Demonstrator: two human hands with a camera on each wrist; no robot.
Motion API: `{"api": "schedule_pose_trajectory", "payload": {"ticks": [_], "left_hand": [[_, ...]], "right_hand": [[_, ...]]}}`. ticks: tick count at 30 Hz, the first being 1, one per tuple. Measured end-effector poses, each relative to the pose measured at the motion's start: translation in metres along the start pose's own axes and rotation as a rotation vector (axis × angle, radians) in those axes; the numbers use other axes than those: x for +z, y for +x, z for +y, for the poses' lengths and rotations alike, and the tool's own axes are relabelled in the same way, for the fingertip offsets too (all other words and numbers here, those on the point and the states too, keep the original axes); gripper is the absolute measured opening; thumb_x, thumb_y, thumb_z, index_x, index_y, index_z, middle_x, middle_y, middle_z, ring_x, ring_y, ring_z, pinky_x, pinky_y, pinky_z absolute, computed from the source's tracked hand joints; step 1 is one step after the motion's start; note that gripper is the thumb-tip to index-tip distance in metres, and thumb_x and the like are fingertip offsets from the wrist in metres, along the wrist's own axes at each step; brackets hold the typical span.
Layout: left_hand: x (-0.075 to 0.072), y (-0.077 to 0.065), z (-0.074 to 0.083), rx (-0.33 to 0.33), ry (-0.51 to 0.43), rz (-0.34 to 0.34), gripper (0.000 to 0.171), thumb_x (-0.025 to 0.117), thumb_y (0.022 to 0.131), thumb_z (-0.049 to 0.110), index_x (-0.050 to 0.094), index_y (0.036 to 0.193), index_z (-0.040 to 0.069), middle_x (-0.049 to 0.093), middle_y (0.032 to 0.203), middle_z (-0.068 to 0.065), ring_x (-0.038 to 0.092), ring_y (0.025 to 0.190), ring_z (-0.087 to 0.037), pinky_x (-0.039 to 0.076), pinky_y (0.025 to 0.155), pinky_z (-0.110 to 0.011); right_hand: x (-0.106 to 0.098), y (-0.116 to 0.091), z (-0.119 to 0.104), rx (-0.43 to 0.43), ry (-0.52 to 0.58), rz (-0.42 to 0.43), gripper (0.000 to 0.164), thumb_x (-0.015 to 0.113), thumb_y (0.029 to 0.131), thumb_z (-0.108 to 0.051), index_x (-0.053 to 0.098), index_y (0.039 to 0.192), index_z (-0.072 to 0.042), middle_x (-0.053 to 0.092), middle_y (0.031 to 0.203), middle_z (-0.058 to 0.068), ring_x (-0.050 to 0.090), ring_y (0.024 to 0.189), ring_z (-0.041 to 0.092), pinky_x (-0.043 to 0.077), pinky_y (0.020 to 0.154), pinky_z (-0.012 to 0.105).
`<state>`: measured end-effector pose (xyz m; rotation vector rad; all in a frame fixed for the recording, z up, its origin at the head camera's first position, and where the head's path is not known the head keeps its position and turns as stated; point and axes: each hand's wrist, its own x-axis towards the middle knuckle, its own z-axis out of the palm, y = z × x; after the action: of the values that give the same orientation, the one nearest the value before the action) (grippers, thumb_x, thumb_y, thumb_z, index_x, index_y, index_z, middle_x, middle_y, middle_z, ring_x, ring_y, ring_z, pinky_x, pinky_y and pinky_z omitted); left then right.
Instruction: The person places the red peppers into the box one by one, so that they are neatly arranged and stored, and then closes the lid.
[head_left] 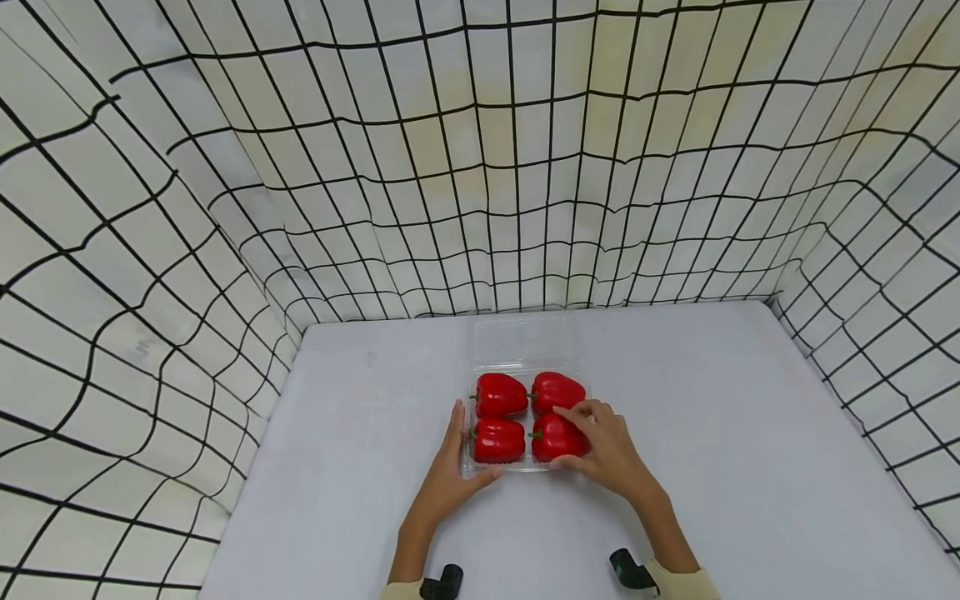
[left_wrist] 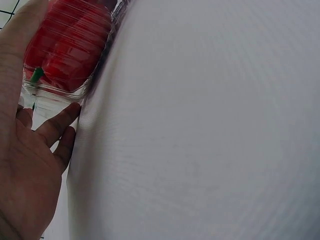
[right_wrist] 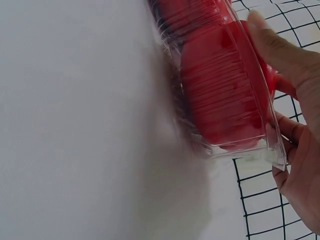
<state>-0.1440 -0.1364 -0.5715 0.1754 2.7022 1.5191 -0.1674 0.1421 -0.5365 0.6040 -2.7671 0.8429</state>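
Several red bell peppers sit two by two in a clear plastic clamshell box [head_left: 525, 468], its transparent lid [head_left: 521, 337] folded back behind it. My right hand [head_left: 609, 450] grips the front right bell pepper [head_left: 552, 438], thumb at its front and fingers over its far side. Along the box's left wall lie the straight fingers of my left hand [head_left: 447, 483], its thumb reaching across the front left corner near another pepper [head_left: 498, 442]. In the left wrist view a green stem [left_wrist: 36, 75] shows through the ribbed wall. The right wrist view shows a pepper [right_wrist: 220, 85] through the plastic.
The box stands on a white-covered table [head_left: 360, 433]. White walls with black netting [head_left: 525, 183] rise behind and on both sides. Dark wrist devices [head_left: 442, 582] sit by the sleeve cuffs.
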Motion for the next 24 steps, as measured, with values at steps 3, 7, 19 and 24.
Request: {"api": "schedule_pose_trajectory", "payload": {"ticks": [3, 7, 19, 24], "left_hand": [[0.0000, 0.0007, 0.0009, 0.000, 0.002, -0.009, 0.112, 0.077, 0.076, 0.052, 0.002, 0.158, 0.033, 0.008, 0.165, 0.005, 0.015, 0.152, -0.027, 0.030, 0.114, -0.055], [-0.0002, 0.0013, 0.0013, -0.006, 0.001, -0.012, 0.112, 0.077, 0.076, 0.050, 0.002, 0.157, 0.034, 0.008, 0.165, 0.005, 0.016, 0.152, -0.027, 0.030, 0.115, -0.055], [0.0004, 0.0014, 0.0031, -0.005, -0.011, -0.016, 0.111, 0.077, 0.077, 0.049, 0.003, 0.158, 0.033, 0.008, 0.165, 0.006, 0.014, 0.152, -0.026, 0.030, 0.115, -0.054], [-0.0002, 0.0013, 0.0031, -0.006, -0.007, -0.015, 0.111, 0.077, 0.077, 0.049, 0.003, 0.158, 0.032, 0.008, 0.165, 0.005, 0.014, 0.152, -0.026, 0.029, 0.116, -0.054]], "right_hand": [[0.0001, -0.0012, 0.0013, 0.018, 0.033, 0.013, 0.074, 0.085, 0.070, -0.042, 0.058, 0.135, -0.020, 0.055, 0.125, 0.011, 0.051, 0.116, 0.026, 0.052, 0.086, 0.044], [-0.0011, -0.0009, 0.0014, 0.025, 0.075, 0.028, 0.064, 0.085, 0.072, -0.036, 0.061, 0.128, -0.018, 0.055, 0.126, 0.010, 0.050, 0.117, 0.026, 0.053, 0.086, 0.044], [-0.0031, 0.0035, 0.0017, 0.017, 0.026, 0.011, 0.066, 0.087, 0.069, -0.040, 0.065, 0.126, -0.017, 0.057, 0.121, 0.010, 0.052, 0.114, 0.026, 0.052, 0.085, 0.042], [-0.0060, 0.0014, 0.0031, 0.033, 0.081, 0.001, 0.069, 0.086, 0.071, -0.039, 0.062, 0.131, -0.016, 0.057, 0.124, 0.012, 0.053, 0.115, 0.029, 0.058, 0.084, 0.044]]}}
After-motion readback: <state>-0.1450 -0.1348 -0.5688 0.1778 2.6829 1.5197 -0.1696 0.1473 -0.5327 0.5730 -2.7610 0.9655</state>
